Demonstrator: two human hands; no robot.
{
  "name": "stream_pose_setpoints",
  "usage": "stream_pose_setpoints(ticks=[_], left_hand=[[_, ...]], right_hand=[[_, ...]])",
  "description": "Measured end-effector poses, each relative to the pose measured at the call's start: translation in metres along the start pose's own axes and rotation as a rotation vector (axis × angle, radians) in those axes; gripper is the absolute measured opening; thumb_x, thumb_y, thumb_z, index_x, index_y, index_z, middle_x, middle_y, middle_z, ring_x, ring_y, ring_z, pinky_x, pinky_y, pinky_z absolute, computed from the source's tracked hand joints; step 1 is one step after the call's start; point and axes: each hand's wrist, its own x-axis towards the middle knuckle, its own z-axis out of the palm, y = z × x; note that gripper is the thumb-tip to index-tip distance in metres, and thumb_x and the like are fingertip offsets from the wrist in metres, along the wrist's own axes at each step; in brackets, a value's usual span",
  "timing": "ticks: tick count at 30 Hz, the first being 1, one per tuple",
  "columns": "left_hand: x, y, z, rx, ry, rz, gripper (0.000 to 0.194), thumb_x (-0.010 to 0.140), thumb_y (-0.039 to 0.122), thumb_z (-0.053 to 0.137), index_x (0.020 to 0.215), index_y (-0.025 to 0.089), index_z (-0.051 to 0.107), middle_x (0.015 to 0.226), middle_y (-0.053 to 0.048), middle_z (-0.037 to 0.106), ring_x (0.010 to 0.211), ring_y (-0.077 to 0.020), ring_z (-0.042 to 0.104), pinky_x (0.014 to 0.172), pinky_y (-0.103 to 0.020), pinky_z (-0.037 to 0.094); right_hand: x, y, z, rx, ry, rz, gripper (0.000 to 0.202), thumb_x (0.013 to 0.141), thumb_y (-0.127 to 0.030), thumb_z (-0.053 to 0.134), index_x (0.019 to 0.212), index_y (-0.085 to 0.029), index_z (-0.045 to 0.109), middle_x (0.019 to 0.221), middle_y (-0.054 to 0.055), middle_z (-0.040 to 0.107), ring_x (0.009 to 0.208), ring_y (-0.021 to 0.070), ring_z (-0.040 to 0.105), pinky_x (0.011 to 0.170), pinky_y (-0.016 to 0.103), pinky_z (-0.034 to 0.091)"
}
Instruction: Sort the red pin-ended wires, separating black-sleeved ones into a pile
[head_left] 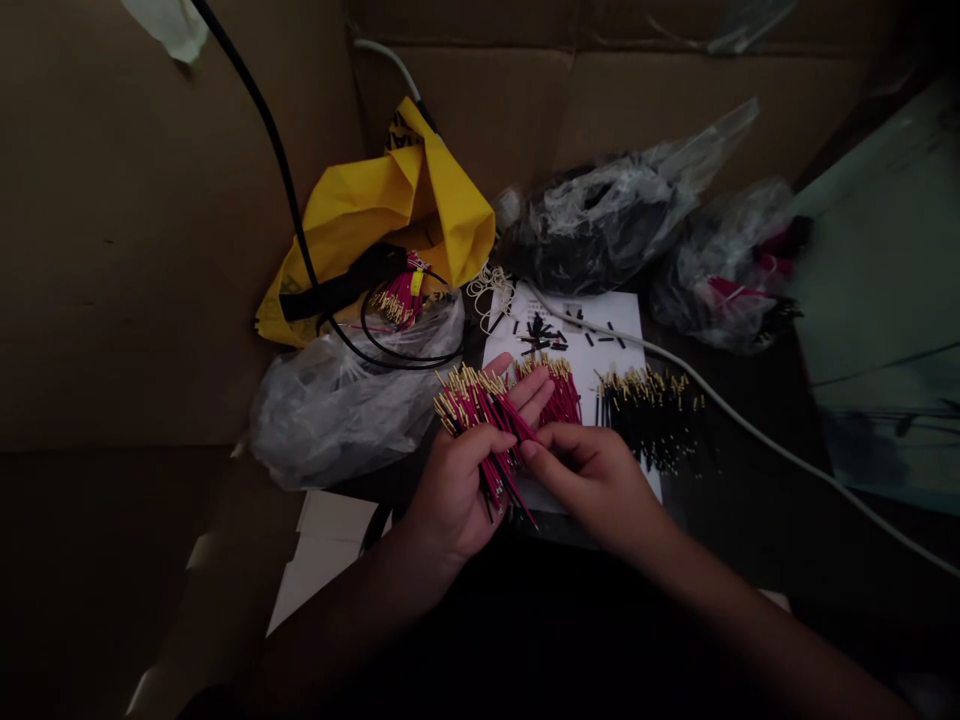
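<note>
A bundle of red and black wires (491, 425) with gold-coloured tips lies across the palm of my left hand (457, 485), its thumb pressed over them. My right hand (585, 470) is closed in a pinch at the bundle's right side; a red wire runs up to its thumb and fingertip, the exact grip partly hidden. Just behind the hands, more red wires (562, 395) with gold tips rest on a white sheet of paper (626, 310). To the right lies a pile of black wires (649, 420), also gold-tipped.
Short black tube pieces (540, 335) are scattered on the paper near pale rubber bands (491, 290). Behind are a yellow bag (360, 200), a clear plastic bag (352, 400) and a plastic bag with dark contents (600, 220). A grey cable (720, 400) crosses the dark table.
</note>
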Motion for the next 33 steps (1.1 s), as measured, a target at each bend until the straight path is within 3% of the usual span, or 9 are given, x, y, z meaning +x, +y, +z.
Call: stream_pose_setpoints(ticks=[8,17,26,33], left_hand=[[0.0038,-0.0003,0.0022,0.021,0.068,0.014,0.074,0.074,-0.002,0.052,0.142,0.026,0.047,0.133,-0.008,0.064,0.131,-0.0255,0.053,0.113,-0.046,0.037],[0.0023,-0.0002,0.0040,0.046,0.112,-0.037,0.063,0.077,0.000,0.054,0.137,0.021,0.055,0.129,-0.008,0.067,0.128,-0.0242,0.055,0.113,-0.042,0.038],[0.0017,-0.0029,-0.0029,0.081,0.099,-0.037,0.040,0.083,0.008,0.061,0.121,0.016,0.067,0.124,-0.011,0.069,0.125,-0.0251,0.058,0.110,-0.041,0.042],[0.0029,-0.0013,0.0009,0.048,0.156,0.014,0.058,0.082,0.006,0.063,0.137,0.022,0.052,0.118,-0.009,0.072,0.110,-0.0242,0.068,0.103,-0.044,0.049]], right_hand=[[0.0007,0.0043,0.0010,0.001,0.124,-0.015,0.027,0.089,-0.036,0.059,0.074,-0.015,0.066,0.062,-0.002,0.056,0.056,0.0090,0.046,0.051,0.021,0.035],[-0.0039,0.0029,-0.0013,-0.279,0.233,-0.159,0.024,0.090,-0.028,0.059,0.074,-0.015,0.070,0.057,-0.003,0.058,0.052,0.0087,0.048,0.051,0.022,0.036],[-0.0019,0.0036,-0.0024,-0.331,0.241,-0.196,0.027,0.090,-0.027,0.057,0.068,-0.015,0.066,0.054,-0.004,0.053,0.050,0.0078,0.045,0.048,0.022,0.033],[-0.0039,0.0017,-0.0036,-0.351,0.273,-0.176,0.026,0.090,-0.028,0.057,0.070,-0.017,0.067,0.058,-0.001,0.059,0.052,0.0103,0.050,0.051,0.024,0.037]])
